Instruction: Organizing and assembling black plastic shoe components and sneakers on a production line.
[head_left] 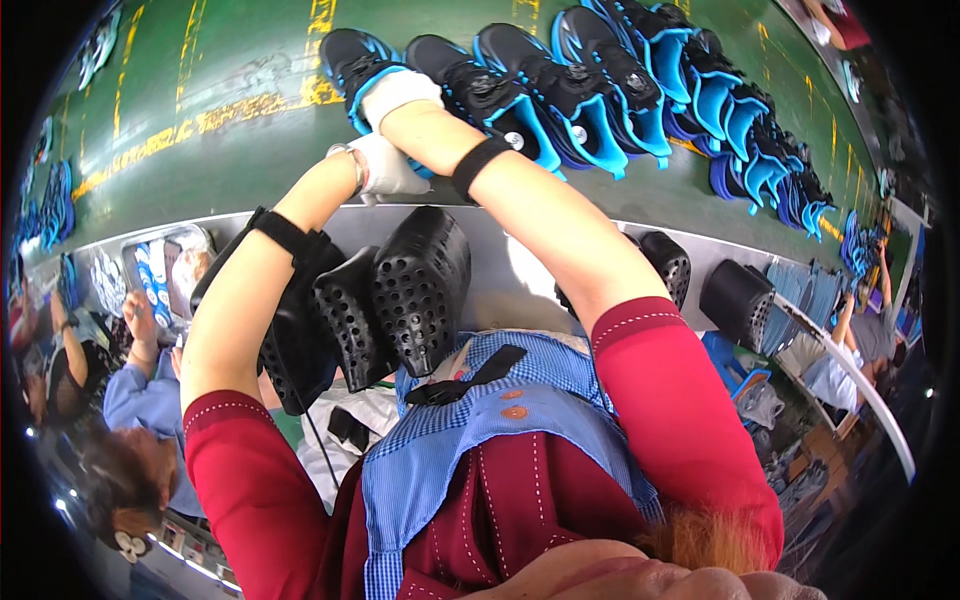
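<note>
The shoe [352, 50] I'm on is up on the green table [230, 100], at the left end of a row of other shoes [605, 65]. My gloved right hand [400, 92] is right at its opening, and my gloved left hand [390, 168] is bunched just below. Can't tell if either one's actually gripping, the fingers are mostly hidden. Guessing both are there to keep it steady. The row has toes away and openings my way, probably for easy reach. Tabletop's shiny, with worn yellow lines [215, 128]. Perforated black holders [425, 285] are by my edge, likely to keep stuff handy. Busy room: person in blue [150, 400] to my left, person in grey [880, 328] far right.
</note>
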